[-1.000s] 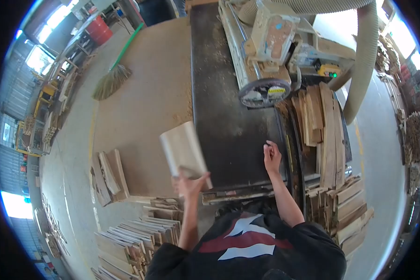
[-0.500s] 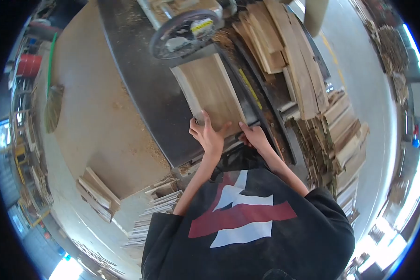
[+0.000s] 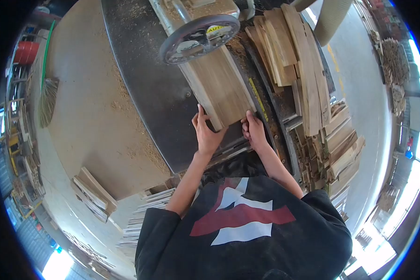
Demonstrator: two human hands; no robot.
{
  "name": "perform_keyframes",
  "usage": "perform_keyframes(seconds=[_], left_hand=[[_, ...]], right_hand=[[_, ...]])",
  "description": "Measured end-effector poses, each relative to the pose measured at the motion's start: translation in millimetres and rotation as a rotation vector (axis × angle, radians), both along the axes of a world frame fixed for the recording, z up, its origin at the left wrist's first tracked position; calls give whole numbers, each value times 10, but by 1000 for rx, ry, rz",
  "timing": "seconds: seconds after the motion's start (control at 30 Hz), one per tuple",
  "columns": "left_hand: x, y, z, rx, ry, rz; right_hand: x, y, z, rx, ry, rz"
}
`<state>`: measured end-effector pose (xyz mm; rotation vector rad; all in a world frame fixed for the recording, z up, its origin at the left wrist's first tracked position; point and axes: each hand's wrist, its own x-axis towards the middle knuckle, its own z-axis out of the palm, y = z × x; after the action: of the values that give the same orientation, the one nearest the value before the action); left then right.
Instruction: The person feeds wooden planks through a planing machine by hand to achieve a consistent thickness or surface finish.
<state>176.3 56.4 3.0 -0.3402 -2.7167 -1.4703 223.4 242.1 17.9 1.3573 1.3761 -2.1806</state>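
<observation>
A flat wooden board [image 3: 228, 91], with a separate-looking strip along its left side, lies on the dark machine table [image 3: 158, 102]. Its far end passes beneath the machine's handwheel [image 3: 199, 39], where I cannot see it. My left hand [image 3: 207, 136] spans the near left corner, fingers along the side edge and thumb by the near end. At the near right corner, my right hand [image 3: 255, 131] pinches the board, thumb on top and the other fingers curled below.
Stacked planks [image 3: 308, 70] lie to the right of a dark rail with a yellow scale [image 3: 259, 100]. More wood pieces [image 3: 338, 149] are piled lower right. On the left is a brown panel [image 3: 98, 112] with sawdust and a small stack of boards [image 3: 94, 193]. A broom [image 3: 47, 100] stands far left.
The board has slid away from me, its far end now under the handwheel. My left hand has shifted from the board's top face to its left corner; my right hand stays at the right corner.
</observation>
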Motion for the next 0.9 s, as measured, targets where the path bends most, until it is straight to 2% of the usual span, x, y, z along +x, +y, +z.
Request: perform_keyframes(seconds=[0.1, 0.33, 0.43, 0.5, 0.53, 0.6, 0.63, 0.7, 0.83, 0.9], left_hand=[[-466, -29, -2, 1, -21, 36], [-1258, -60, -133, -29, 125, 46], [-1380, -46, -149, -13, 86, 81], [-1319, 38, -169, 105, 230, 237], [-1325, 73, -181, 108, 238, 231], [-1380, 133, -185, 142, 292, 425], [-1416, 153, -176, 145, 300, 422], [-1516, 198, -114, 104, 122, 520], [-1715, 259, -6, -83, 151, 627], [-1797, 259, -80, -250, 112, 646]], right_hand=[[-541, -41, -58, -17, 54, -10], [-1473, -129, -114, 40, 96, -44], [-1586, -218, -126, 125, 122, -69], [-1584, -205, -92, 60, 139, -89], [-1620, -201, -89, 62, 147, -94], [-1756, -190, -84, 45, 198, -78], [-1822, -199, -82, 46, 206, -81], [-1998, -246, -103, 77, 199, -86], [-2306, -263, -161, 136, 222, -58], [-2458, -284, -153, 304, 231, 52]])
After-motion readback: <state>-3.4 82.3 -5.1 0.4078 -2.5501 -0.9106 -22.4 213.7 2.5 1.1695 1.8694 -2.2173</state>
